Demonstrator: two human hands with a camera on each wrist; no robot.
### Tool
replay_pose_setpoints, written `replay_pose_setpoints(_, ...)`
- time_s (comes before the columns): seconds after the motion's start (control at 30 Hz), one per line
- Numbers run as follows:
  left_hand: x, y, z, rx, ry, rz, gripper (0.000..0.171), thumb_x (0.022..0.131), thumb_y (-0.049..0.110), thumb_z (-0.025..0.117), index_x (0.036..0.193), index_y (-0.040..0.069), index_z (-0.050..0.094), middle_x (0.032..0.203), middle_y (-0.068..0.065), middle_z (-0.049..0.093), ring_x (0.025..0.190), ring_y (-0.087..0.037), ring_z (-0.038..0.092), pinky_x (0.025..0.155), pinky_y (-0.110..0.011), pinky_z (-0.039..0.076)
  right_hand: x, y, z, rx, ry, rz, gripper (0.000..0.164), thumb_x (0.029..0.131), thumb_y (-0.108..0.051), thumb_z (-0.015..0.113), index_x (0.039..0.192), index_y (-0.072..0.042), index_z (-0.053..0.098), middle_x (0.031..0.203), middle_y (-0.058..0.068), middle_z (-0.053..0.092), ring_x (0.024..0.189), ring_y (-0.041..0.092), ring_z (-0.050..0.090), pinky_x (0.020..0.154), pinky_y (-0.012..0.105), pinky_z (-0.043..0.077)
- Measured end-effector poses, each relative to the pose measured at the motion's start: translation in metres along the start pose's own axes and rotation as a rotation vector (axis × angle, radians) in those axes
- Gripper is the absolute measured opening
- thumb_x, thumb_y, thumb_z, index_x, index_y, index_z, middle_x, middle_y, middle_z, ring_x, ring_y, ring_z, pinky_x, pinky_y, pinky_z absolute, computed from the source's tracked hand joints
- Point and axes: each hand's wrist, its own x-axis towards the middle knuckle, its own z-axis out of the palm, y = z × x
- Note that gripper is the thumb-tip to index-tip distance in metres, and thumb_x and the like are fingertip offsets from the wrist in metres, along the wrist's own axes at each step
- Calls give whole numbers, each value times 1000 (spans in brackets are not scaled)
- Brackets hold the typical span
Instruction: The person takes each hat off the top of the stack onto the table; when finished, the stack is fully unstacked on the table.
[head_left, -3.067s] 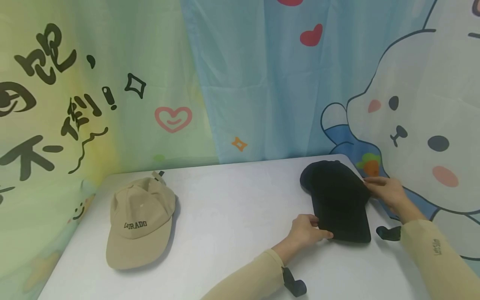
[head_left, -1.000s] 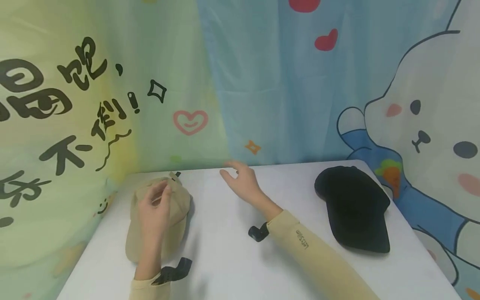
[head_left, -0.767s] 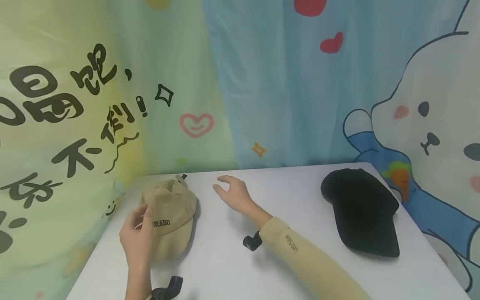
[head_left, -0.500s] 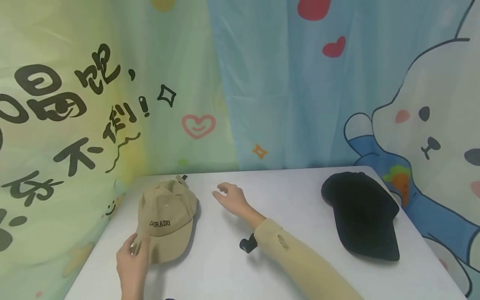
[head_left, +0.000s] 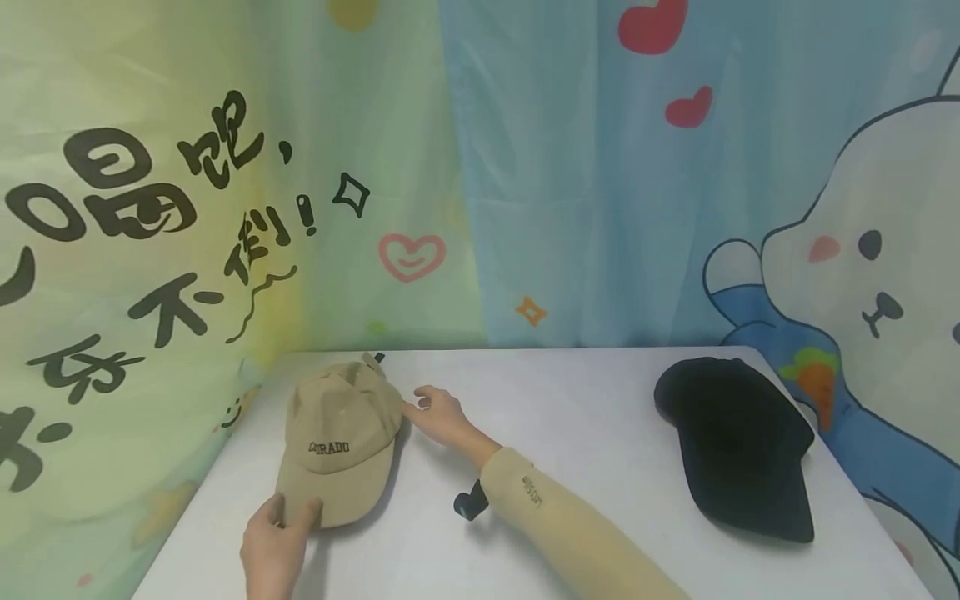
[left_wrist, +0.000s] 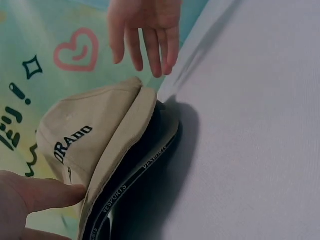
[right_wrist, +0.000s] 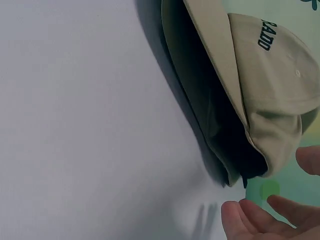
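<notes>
A beige baseball cap (head_left: 341, 417) with dark lettering lies on the left of the white table, its brim toward the person. My left hand (head_left: 276, 542) is at the brim's front left corner. Seen from the left wrist, a digit's tip meets the brim beside the crown (left_wrist: 85, 132); the rest of that hand is mostly cut off. On the crown's right side, my right hand (head_left: 442, 417) overlaps the edge with a fingertip. The right wrist view shows its fingers (right_wrist: 255, 222) spread around the back of the beige cap (right_wrist: 275, 65).
A black cap (head_left: 731, 450) lies at the right end of the white table (head_left: 547, 433), brim toward the front. A printed curtain (head_left: 540, 167) hangs behind the table's back edge. Dark wrist camera (head_left: 471, 502) juts out from the right sleeve (head_left: 547, 508).
Both hands have left the black cap and come to the beige one. Lately the left hand lowered from above the crown to the brim, while the right moved in to the crown's side.
</notes>
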Motion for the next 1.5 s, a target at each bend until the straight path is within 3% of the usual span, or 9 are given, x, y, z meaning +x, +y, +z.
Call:
replay_pose_setpoints(0.33,-1,2,1,3,28,41,83,94,37,68,144,-18,29,144,-41,32,131,-58,32,104,-64,35,1,-2,9,178,-75,22,55,93,-28,65,136,3,53,107,15,71,93,30,69,75,33,58)
replay_pose_setpoints(0.7,0,2,0,6,25,47,83,93,36,68,144,-17,30,143,-41,33,131,-57,32,105,-63,35,7,-6,11,299,-14,19,52,89,-18,71,134,2,55,98,9,71,81,20,70,74,31,59)
replay_pose_setpoints(1.2,1,-1,-5,-23,66,49,72,94,28,68,142,-15,36,142,-38,38,125,-55,43,97,-59,45,9,-8,15,305,100,-51,35,84,-5,73,118,0,67,89,9,71,72,17,70,66,26,57)
replay_pose_setpoints(1.5,-1,10,-15,-52,128,81,67,92,23,69,140,-14,40,141,-38,40,126,-55,43,94,-58,48,9,-19,13,348,152,-103,30,84,-4,73,114,-3,70,90,6,72,75,15,69,71,28,58)
